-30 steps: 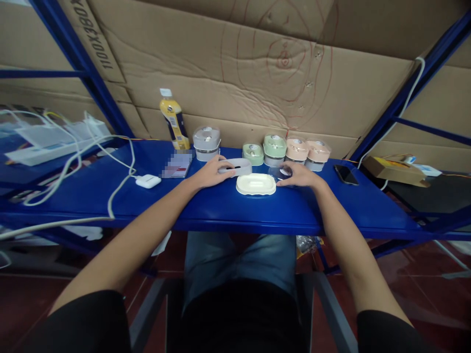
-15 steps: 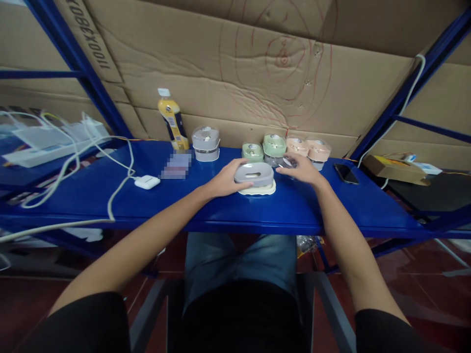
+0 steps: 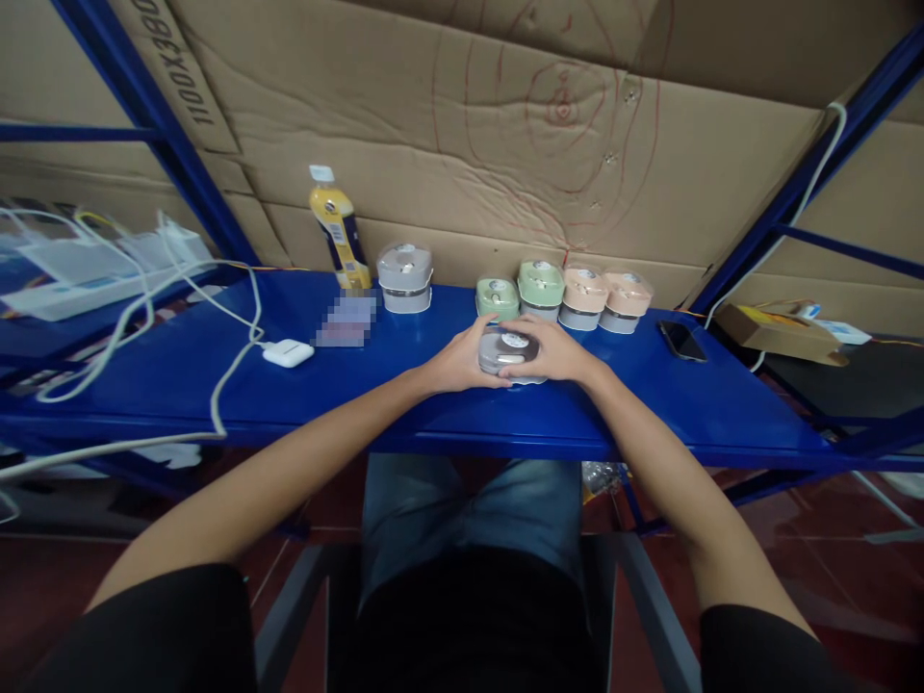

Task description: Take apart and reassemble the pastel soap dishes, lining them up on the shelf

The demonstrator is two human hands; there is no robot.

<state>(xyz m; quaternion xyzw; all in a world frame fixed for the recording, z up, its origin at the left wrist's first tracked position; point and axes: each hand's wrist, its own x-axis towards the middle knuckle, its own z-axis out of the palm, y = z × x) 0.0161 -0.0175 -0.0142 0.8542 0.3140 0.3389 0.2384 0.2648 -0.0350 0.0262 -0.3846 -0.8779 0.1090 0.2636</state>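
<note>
My left hand (image 3: 460,364) is wrapped around the left side of a small grey oval box (image 3: 491,367) near the front middle of the table. From the right, my right hand (image 3: 561,352) grips a clear lid (image 3: 515,340) with a round white sticker, which sits over the grey box. A thin edge of the cream tray (image 3: 529,380) shows beneath; the rest of it is hidden by the box and my fingers. Just behind my hands stand a low green box (image 3: 497,299) and a taller green one (image 3: 541,283).
Two peach boxes (image 3: 583,291) stand to the right of the green ones, a grey lidded box (image 3: 404,277) to the left. Further left are a yellow bottle (image 3: 338,231), a blurred-out phone (image 3: 347,320) and a white earbud case (image 3: 288,353) beside cables. A black phone (image 3: 681,341) lies right.
My left hand has brought the grey box rightward onto the cream tray. My right hand has moved left and set the clear lid over the grey box.
</note>
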